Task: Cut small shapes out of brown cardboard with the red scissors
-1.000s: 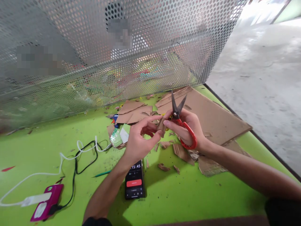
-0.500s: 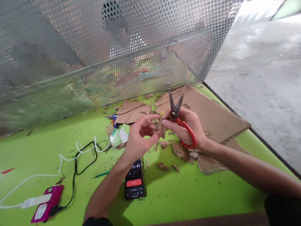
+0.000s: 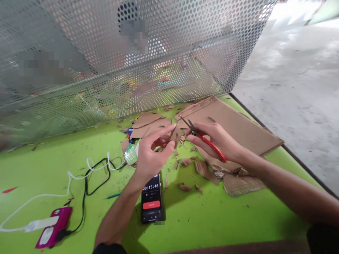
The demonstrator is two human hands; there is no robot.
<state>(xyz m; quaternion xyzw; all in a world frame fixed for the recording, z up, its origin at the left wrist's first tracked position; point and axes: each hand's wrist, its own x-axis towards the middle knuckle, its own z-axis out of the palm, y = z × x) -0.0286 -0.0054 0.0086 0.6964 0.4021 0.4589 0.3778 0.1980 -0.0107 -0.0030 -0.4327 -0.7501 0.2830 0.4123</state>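
My left hand [image 3: 153, 151] pinches a small folded piece of brown cardboard [image 3: 175, 135] between thumb and fingers, above the green table. To its right, my right hand [image 3: 213, 139] grips scissors [image 3: 212, 144] with red handles. Their dark blades point up and left, slightly parted, a short way from the cardboard piece. Beneath the hands lie several torn cardboard scraps [image 3: 205, 171]. A phone [image 3: 152, 201] showing a running timer lies below my left wrist.
Large cardboard sheets [image 3: 238, 130] lie at the right by the table edge. A perforated metal screen [image 3: 159, 63] rises behind, with people blurred beyond it. At the left, a magenta power bank [image 3: 54, 227] has white and black cables [image 3: 84, 183]. A green pen-like stick [image 3: 113, 195] lies near my left forearm.
My hands have moved apart, so the right hand no longer touches the cardboard piece. The scissors have tilted from upright toward the left, and their blades have come closer together.
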